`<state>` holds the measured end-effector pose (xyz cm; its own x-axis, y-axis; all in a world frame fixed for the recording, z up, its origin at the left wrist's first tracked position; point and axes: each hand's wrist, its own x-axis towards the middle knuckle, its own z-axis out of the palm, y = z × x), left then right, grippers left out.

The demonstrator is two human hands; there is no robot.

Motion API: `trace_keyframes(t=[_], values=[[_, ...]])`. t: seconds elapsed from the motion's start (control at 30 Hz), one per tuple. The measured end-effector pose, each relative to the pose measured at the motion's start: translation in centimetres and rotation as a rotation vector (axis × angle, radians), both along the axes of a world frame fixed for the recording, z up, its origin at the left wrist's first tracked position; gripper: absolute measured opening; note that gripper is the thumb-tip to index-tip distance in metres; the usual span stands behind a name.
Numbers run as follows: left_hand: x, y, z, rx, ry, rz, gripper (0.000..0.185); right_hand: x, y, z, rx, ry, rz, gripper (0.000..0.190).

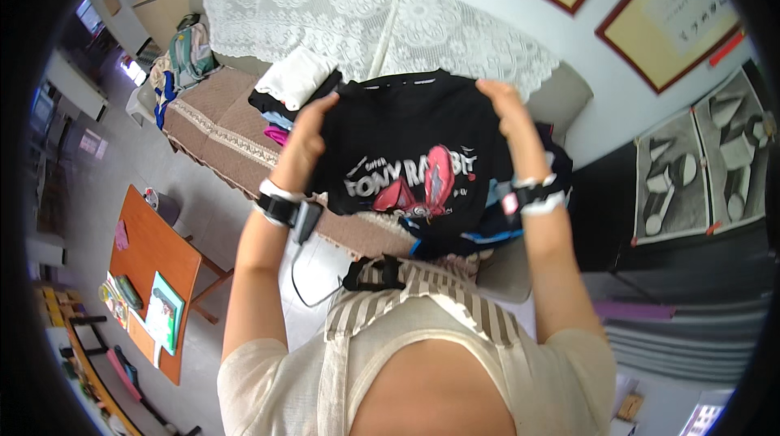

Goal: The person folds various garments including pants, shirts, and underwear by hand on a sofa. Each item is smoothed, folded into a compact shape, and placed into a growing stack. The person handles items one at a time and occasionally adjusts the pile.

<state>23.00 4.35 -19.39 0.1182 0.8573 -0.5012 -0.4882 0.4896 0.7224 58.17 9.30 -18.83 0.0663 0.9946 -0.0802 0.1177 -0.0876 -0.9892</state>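
A black T-shirt with a pink rabbit-ear print and white lettering is held up in front of me, its collar edge away from me. My left hand grips its left side near the top corner. At the opposite upper corner my right hand holds the other side. The fingers of both hands are mostly hidden behind the cloth. Left of the shirt, on the sofa, lies a stack of folded clothes with a white garment on top. Dark clothes with blue trim lie partly hidden beneath the shirt.
The sofa has a brown quilted cover and a white lace cloth over its back. A backpack rests at its far left end. An orange wooden table with books and a pencil case stands to my left.
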Motion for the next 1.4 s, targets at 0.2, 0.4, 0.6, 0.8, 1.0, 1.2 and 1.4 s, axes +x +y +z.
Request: trace_keyframes(t=[0.2,0.4,0.6,0.8,1.0,1.2,1.4], values=[[8.4,-2.5,-1.2,0.382,-0.156,0.149,0.014,-12.5,-4.1,-1.1,0.364,-0.01,0.232,0.034],[7.5,-5.2,-0.5,0.385,-0.238,0.005,0.023,-12.8,-6.7,-1.4,0.586,-0.14,0.459,0.027],[4.1,-7.5,-1.1,0.617,-0.132,0.111,0.061,-10.0,-6.6,-2.0,0.426,-0.117,0.678,0.018],[-2.3,-6.3,-10.1,0.58,0.375,-0.193,0.105,-9.8,-6.2,2.4,0.268,-0.088,1.053,0.014],[0.2,-4.2,-10.0,0.373,-0.135,-0.739,0.091,-9.3,-5.1,5.9,0.233,-0.137,1.326,0.016],[4.4,-5.0,-6.1,0.295,-0.474,-0.487,0.061,-6.9,-4.8,7.6,0.256,-0.094,1.078,0.025],[5.6,-4.9,3.6,0.434,-0.186,-0.257,0.048,-3.0,-3.9,5.7,0.349,-0.256,0.812,0.064]])
